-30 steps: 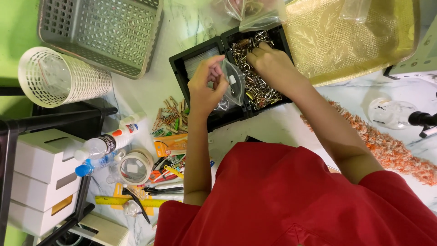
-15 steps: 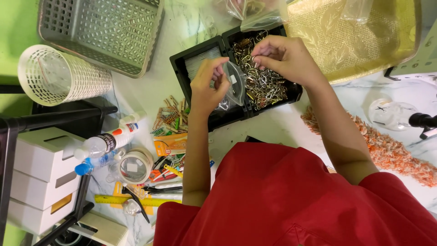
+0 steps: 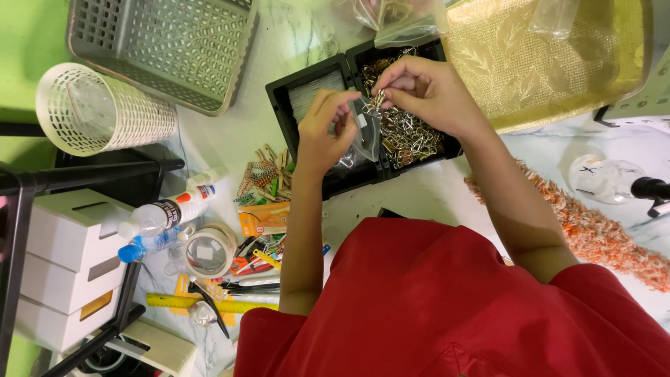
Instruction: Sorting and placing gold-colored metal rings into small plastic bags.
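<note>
My left hand (image 3: 319,139) pinches a small clear plastic bag (image 3: 364,145) open above a black two-compartment tray (image 3: 280,98). My right hand (image 3: 434,94) holds a few small metal clasps (image 3: 375,105) between its fingertips, right at the bag's mouth. The tray's right compartment holds a heap of gold and silver metal clasps (image 3: 410,139). Its left compartment holds something pale, partly hidden by my left hand. My red shirt fills the bottom of the view.
A grey slotted basket (image 3: 167,49) and a white mesh cup (image 3: 98,108) lie at the top left. Clothes pegs (image 3: 262,178), a glue bottle (image 3: 188,199), a tape roll (image 3: 208,251) and a yellow ruler (image 3: 209,304) clutter the left. Gold fabric (image 3: 544,63) and orange fringe trim (image 3: 600,223) lie right.
My right hand has lifted from the heap of clasps in the tray and brought a few clasps to the mouth of the bag. My left hand has kept hold of the bag.
</note>
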